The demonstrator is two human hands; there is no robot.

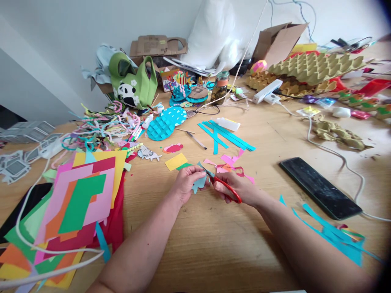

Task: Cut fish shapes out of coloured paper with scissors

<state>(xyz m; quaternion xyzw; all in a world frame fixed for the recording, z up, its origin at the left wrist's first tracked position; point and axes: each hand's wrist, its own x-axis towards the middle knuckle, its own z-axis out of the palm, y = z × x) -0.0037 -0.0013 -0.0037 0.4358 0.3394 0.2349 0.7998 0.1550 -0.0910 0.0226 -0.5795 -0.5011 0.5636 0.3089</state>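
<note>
My left hand (185, 183) pinches a small light-blue paper piece (198, 184) with a cut, uneven edge. In my right hand (236, 186) are scissors (227, 189) with red handles, their blades meeting the paper just beside my left fingers. Pink paper scraps (233, 159) lie right behind my hands. A yellow paper rectangle (176, 161) and a bit of green paper (184, 166) rest to the left of them. Further back are bright-blue paper strips (226, 136), a pen (197, 140) and a red-pink paper cutout (172, 148).
Coloured paper sheets (82, 203) are piled at left, with pipe cleaners (104, 126) behind. A black phone (319, 188) on a white cable lies at right, near more blue strips (339, 240). Egg trays (314, 69), a green panda bag (132, 83) and a glass jar (220, 87) stand at the back.
</note>
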